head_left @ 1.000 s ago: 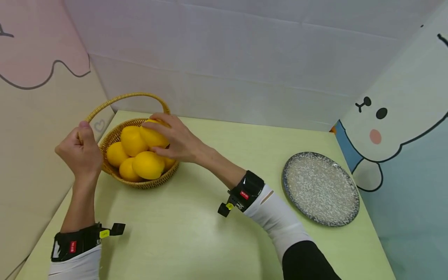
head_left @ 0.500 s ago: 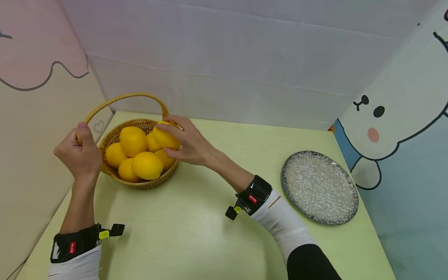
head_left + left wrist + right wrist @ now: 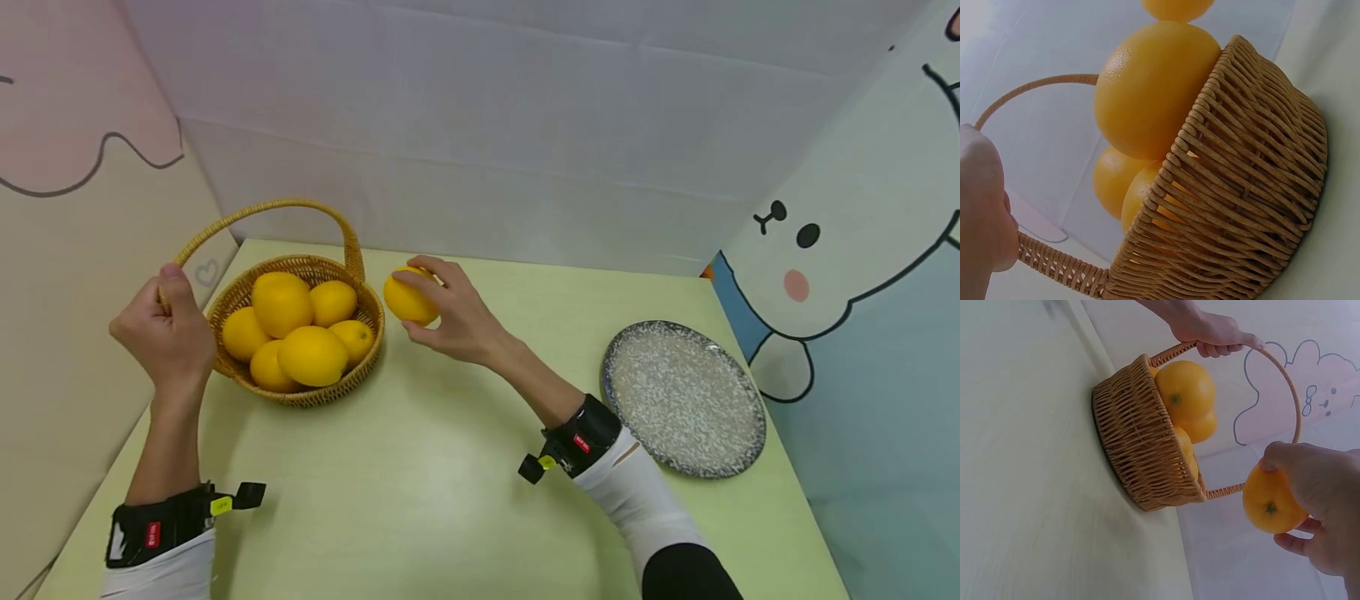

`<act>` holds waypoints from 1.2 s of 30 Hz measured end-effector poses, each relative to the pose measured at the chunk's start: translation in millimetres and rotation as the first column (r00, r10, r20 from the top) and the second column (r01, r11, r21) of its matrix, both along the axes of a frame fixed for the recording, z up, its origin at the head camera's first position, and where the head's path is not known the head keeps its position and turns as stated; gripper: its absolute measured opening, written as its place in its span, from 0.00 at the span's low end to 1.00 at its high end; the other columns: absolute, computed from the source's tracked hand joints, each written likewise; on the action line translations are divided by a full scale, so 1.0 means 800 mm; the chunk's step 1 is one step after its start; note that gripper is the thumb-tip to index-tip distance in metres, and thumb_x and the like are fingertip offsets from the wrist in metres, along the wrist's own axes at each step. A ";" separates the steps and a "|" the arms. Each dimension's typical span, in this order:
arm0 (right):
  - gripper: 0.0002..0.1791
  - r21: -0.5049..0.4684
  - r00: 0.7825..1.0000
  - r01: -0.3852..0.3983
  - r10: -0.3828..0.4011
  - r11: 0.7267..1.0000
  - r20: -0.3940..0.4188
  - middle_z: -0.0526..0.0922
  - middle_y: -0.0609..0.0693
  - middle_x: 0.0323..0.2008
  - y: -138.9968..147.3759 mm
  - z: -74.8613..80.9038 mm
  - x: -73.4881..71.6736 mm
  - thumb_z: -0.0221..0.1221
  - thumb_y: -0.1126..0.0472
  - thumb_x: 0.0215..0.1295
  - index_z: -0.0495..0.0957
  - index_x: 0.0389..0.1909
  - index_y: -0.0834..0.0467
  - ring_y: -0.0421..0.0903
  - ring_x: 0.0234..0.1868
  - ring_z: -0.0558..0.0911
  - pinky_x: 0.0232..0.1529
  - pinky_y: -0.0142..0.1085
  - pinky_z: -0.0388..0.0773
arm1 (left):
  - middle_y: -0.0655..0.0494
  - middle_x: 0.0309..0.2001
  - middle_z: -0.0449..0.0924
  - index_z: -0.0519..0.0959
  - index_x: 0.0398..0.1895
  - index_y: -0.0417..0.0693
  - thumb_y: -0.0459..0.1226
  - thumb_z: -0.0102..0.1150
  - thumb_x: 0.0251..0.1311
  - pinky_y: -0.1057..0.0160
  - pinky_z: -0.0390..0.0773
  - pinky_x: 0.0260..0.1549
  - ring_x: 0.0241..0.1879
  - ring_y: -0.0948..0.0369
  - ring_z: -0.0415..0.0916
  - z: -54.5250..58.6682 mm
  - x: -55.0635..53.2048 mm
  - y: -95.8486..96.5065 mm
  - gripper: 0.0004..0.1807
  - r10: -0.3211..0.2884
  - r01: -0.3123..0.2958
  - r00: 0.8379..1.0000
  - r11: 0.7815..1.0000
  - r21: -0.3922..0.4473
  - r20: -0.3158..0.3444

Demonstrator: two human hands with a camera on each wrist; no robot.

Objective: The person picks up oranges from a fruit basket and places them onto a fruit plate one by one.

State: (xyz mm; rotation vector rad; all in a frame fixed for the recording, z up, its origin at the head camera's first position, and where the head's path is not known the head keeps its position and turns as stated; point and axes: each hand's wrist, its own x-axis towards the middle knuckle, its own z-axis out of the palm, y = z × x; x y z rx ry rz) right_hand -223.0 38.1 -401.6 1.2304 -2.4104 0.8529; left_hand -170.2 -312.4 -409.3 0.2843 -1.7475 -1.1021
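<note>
On the left of the table stands a woven basket (image 3: 303,398) with an arched handle (image 3: 277,204), holding several yellow-orange oranges (image 3: 313,356). My left hand (image 3: 168,329) grips the left part of that handle; in the left wrist view only part of this hand (image 3: 982,212) shows at the edge. Just right of the basket rim, my right hand (image 3: 461,321) holds one orange (image 3: 408,298) between thumb and fingers, raised above the table. In the right wrist view this held orange (image 3: 1270,499) shows a green star-shaped stem end, clear of the basket (image 3: 1138,434).
A speckled grey oval plate (image 3: 686,400) with a dark rim lies on the right side of the pale green table (image 3: 390,508). A whitish wall (image 3: 510,167) rises behind the table, and printed side panels (image 3: 862,317) bound it.
My right hand has lifted one orange out of the basket and carried it right, past the rim. The left hand keeps its grip on the handle, and the basket stays in place.
</note>
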 end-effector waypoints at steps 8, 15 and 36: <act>0.34 -0.023 0.995 0.090 -0.089 0.996 0.042 0.76 0.64 0.74 0.055 -0.009 0.002 0.77 0.62 0.66 0.80 0.72 0.58 0.64 0.70 0.78 0.69 0.56 0.83 | 0.75 0.14 0.50 0.57 0.11 0.67 0.49 0.55 0.75 0.67 0.38 0.22 0.16 0.74 0.41 -0.001 0.001 0.001 0.30 -0.008 0.008 1.000 1.000 0.014 -0.016; 0.34 -0.061 0.977 0.189 -0.181 0.980 0.114 0.76 0.65 0.74 0.103 -0.019 0.001 0.77 0.63 0.65 0.80 0.72 0.59 0.66 0.69 0.78 0.68 0.61 0.83 | 0.75 0.14 0.50 0.57 0.11 0.64 0.48 0.54 0.76 0.67 0.38 0.22 0.16 0.73 0.41 0.000 0.002 0.000 0.31 -0.007 0.007 1.000 1.000 0.007 -0.008; 0.35 -0.139 0.880 0.468 -0.446 0.873 0.165 0.78 0.70 0.70 0.262 -0.045 0.016 0.77 0.70 0.61 0.81 0.71 0.66 0.71 0.68 0.81 0.65 0.68 0.84 | 0.76 0.13 0.51 0.57 0.11 0.66 0.48 0.53 0.76 0.67 0.39 0.22 0.15 0.73 0.42 -0.002 0.002 -0.001 0.30 -0.002 0.002 1.000 1.000 0.009 0.016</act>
